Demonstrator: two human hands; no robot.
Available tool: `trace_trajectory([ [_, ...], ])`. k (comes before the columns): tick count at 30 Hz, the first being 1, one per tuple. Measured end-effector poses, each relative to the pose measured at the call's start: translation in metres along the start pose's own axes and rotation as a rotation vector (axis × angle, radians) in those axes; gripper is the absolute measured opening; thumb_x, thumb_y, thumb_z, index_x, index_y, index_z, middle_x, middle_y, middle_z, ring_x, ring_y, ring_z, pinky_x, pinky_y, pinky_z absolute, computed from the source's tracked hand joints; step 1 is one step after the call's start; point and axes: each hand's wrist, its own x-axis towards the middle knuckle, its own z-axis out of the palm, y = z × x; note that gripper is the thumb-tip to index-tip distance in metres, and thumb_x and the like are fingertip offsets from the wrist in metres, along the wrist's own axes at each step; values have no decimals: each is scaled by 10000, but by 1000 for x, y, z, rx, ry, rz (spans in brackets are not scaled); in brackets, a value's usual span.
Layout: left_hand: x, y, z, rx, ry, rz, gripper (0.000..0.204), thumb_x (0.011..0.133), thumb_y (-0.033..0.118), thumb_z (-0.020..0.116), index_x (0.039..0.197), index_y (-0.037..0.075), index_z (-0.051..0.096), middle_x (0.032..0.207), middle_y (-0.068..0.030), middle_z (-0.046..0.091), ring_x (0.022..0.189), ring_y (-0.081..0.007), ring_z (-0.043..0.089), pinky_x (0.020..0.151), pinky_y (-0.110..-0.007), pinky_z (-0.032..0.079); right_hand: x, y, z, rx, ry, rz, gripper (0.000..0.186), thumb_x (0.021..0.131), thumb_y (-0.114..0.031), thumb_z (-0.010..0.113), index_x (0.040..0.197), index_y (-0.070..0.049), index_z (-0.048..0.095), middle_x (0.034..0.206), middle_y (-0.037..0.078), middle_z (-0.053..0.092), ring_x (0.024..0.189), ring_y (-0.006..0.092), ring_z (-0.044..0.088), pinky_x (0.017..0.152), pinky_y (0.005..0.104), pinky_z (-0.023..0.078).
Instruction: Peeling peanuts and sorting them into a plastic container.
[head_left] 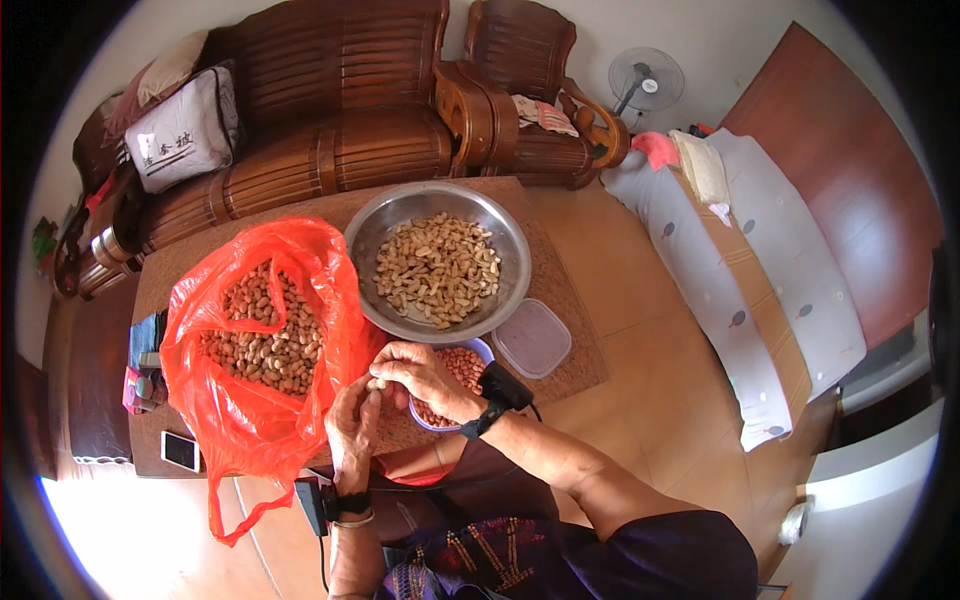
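My left hand [354, 425] and my right hand [425, 380] meet at the fingertips, pinching a small pale peanut [376, 384] between them. To their left a red plastic bag [245, 440] lies wide at the top, full of unshelled peanuts [285, 350]. Beyond the hands stands a metal basin [515, 265] of pale peanut shells [437, 265]. Just beneath my right hand is a purple-rimmed bowl [482, 347] with reddish peanut kernels [460, 367]; my hand and wrist hide part of it.
On the brown table [580, 365] a translucent lid [533, 338] lies beside the bowl, and a white phone [180, 451] rests near the left front corner. Behind stand a wooden sofa [390, 130] and armchair [530, 60]. A padded, cloth-covered piece [690, 260] is at right.
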Motion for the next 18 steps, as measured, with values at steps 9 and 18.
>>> trace_trajectory([
  [9, 3, 32, 30, -165, 20, 80, 291, 867, 136, 552, 1103, -34, 547, 1030, -86, 593, 914, -149, 562, 821, -262, 445, -19, 11, -17, 92, 77, -278, 118, 857, -106, 561, 950, -33, 572, 872, 2, 591, 785, 70, 543, 680, 222, 471],
  [18, 6, 20, 52, -508, 14, -264, 241, 883, 151, 555, 1045, -23, 595, 820, 4, 602, 728, -36, 531, 619, -186, 450, -25, 22, -25, -345, 297, -404, 99, 844, -55, 553, 914, 7, 582, 874, 45, 614, 785, 92, 560, 696, 221, 456],
])
